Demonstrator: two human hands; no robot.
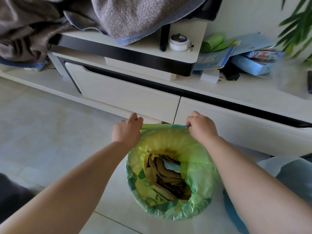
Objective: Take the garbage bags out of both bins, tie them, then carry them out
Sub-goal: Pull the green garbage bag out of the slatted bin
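Note:
A green garbage bag (pixel 199 173) lines a round bin on the floor in front of me, its rim folded over the bin's edge. Brown paper and cardboard scraps (pixel 167 176) fill it. My left hand (pixel 126 129) and my right hand (pixel 200 125) both pinch the far edge of the bag, about a hand's width apart on each side. Between them the far edge is stretched taut and lifted off the bin rim. The bin itself is hidden under the plastic.
A low white cabinet (pixel 128 97) with drawers stands just beyond the bin. On it lie a grey blanket (pixel 118 17), a white jar (pixel 179 42), a roll of green bags (pixel 212 43) and blue boxes (pixel 253 63). Tiled floor (pixel 42 132) lies to the left.

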